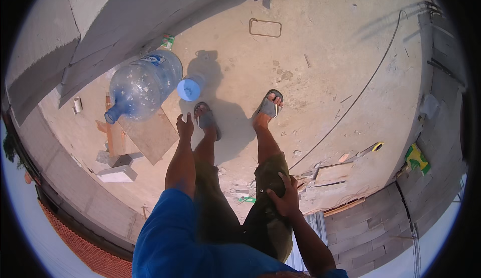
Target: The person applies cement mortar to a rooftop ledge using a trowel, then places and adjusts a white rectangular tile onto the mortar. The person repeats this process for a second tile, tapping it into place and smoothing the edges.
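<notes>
My left hand [185, 125] reaches down in front of my left leg, empty, with its fingers apart. Just beyond it stands a light-blue plastic cup [189, 89], not touched by the hand. A large clear-blue water jug [143, 83] lies on its side left of the cup, its neck toward me and its surface speckled with white. My right hand [285, 197] rests on my right thigh near the knee, the fingers spread over the dark trousers [270, 180] and holding nothing.
Flat boards [150, 135] and a white-grey block [118, 174] lie below the jug. Up ahead is a bent wire loop [265, 27] on the concrete floor. A long dark cable [368, 82] crosses the right side. Scraps of wood [333, 174] and a yellow-green bag [417, 159] lie by the block wall.
</notes>
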`<state>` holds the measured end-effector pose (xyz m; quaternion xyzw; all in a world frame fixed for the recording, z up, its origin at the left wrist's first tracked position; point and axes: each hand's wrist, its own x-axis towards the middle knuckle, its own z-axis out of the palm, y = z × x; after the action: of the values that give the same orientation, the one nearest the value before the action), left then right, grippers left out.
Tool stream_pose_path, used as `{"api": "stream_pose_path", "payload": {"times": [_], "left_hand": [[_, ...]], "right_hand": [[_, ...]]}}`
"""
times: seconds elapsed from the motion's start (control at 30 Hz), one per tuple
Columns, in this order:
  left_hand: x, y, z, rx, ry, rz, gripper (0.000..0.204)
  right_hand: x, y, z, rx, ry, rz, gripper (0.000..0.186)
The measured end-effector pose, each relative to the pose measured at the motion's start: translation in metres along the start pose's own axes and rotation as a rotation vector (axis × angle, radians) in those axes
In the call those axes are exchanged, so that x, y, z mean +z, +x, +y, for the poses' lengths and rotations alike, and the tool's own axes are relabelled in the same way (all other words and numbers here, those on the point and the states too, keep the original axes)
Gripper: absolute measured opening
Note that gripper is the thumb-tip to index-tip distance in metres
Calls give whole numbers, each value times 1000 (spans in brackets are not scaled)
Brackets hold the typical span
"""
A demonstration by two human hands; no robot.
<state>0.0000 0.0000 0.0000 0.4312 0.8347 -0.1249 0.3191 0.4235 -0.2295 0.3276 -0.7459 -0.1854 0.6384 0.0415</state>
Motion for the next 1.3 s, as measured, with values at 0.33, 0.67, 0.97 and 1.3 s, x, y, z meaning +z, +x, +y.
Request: {"api": "stream_pose_path", "payload": {"times": [0.33,0.67,0.97,1.3], "left_hand": [[-195,-268,183,466,147,-240,29],[-195,-385,440,775,35,-759,29],[-204,-457,1054,1089,-172,-517,27],[-131,-569,1455,1253,-289,-575,40]], "right_hand": [[-156,-51,13,-50,80,166,80],[-429,-75,89,152,353,585,54],[-622,-137,96,274,633,898,47],[-783,-40,90,302,102,218,56]]}}
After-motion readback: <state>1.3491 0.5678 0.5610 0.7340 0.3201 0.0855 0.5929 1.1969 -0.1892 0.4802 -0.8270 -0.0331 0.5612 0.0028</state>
